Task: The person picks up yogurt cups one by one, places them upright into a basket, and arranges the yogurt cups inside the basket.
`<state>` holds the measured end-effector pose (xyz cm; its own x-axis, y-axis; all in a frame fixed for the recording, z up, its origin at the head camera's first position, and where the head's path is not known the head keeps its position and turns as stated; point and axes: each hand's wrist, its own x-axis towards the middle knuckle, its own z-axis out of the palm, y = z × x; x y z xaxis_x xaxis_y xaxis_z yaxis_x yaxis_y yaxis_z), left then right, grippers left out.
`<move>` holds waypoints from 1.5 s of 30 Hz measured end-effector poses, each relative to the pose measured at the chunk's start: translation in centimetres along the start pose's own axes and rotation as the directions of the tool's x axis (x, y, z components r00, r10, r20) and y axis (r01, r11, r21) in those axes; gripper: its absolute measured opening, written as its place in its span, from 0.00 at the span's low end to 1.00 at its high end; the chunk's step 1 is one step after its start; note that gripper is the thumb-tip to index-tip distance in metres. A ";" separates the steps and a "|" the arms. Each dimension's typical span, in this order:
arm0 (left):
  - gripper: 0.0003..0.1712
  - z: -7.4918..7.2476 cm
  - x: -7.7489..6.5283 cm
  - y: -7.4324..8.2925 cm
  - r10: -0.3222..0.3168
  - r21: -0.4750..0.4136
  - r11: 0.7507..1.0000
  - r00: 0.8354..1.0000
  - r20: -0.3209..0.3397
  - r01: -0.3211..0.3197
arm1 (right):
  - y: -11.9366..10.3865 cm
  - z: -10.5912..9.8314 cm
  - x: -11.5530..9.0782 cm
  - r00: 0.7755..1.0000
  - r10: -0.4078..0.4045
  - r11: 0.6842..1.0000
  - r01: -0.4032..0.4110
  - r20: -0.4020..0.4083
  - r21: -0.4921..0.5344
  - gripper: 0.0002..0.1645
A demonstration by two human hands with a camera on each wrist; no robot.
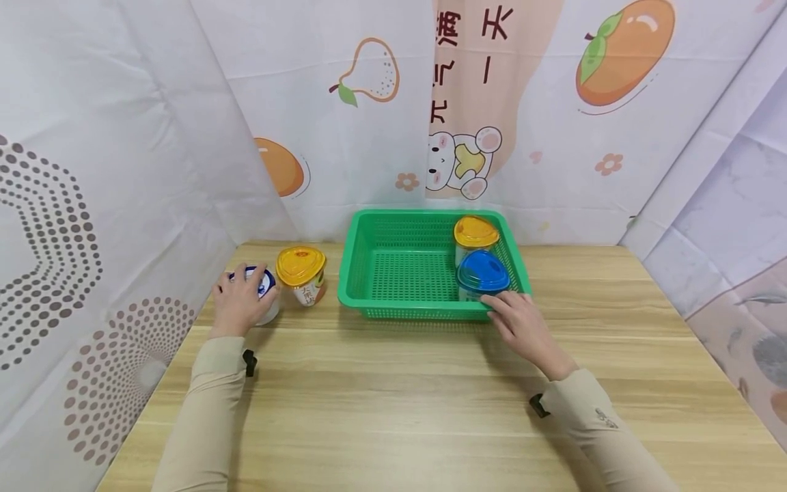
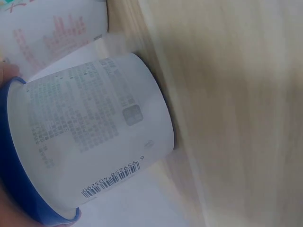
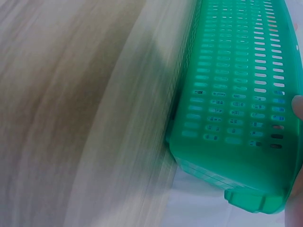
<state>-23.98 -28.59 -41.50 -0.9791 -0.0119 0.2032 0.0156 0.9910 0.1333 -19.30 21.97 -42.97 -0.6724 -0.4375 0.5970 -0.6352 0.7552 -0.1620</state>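
From here, the person's left hand [image 1: 238, 301] has its grip curled over the dark-blue rim of a white tub [image 2: 94, 137] at the worktop's [image 1: 393, 396] left end. The right hand [image 1: 519, 324] rests at the green basket's [image 1: 348, 273] near right corner; whether that grip closes, I can't tell. Just beyond its fingertips, inside, sits a blue-lidded cup [image 1: 483, 271], with an orange-lidded cup [image 1: 475, 232] behind. Another orange-lidded cup [image 1: 301, 266] stands just beside the tub.
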 end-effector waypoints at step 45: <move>0.32 -12.0 3.0 8.1 0.108 -0.033 0.993 0.993 -0.038 -0.109 | 0.2 0.1 -0.1 0.999 -0.031 1.000 0.031 -0.037 0.001 0.19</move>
<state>-24.33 -22.22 -28.21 -0.9632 0.0903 0.2530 0.1295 0.9813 0.1426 -19.39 22.14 -43.17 -0.6380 -0.4421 0.6305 -0.6562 0.7406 -0.1447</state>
